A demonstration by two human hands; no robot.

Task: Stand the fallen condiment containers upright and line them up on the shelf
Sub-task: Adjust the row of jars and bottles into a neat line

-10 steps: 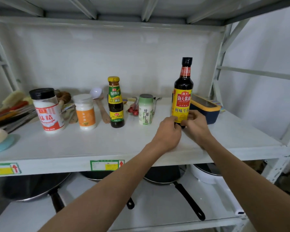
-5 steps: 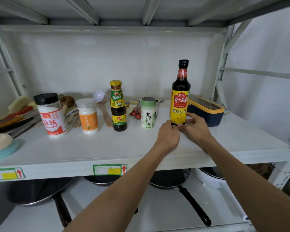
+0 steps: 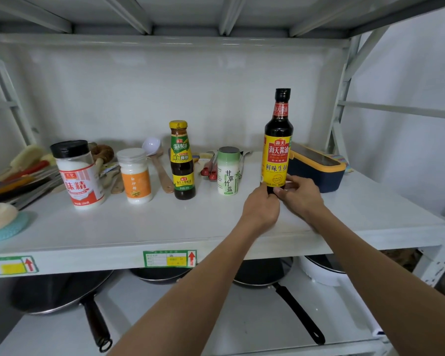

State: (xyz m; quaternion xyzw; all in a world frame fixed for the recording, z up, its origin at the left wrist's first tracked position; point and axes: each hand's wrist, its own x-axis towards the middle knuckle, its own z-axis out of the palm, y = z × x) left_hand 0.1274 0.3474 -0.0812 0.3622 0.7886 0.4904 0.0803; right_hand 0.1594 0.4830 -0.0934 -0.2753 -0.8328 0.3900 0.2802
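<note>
The soy sauce bottle [image 3: 278,147] is being held at its base by both hands [image 3: 283,201], fingers closed around it, its long axis upright, at the shelf [image 3: 165,222] row's right end beside the salt shaker [image 3: 228,172].

Five containers stand in a row on the shelf [image 3: 139,227], utensils [image 3: 162,173] behind.

Both bare forearms reach up and forward from the lower edge of the view, converging toward the right half of the shelf. The left hand [image 3: 261,210] is seen from the back, knuckles up, fingers curled inward with the fingertips pressed to the base of the bottle [image 3: 278,150]. The right hand [image 3: 302,199] meets it from the other side, thumb and fingers pinching the same base, wrist angled inward.
</note>
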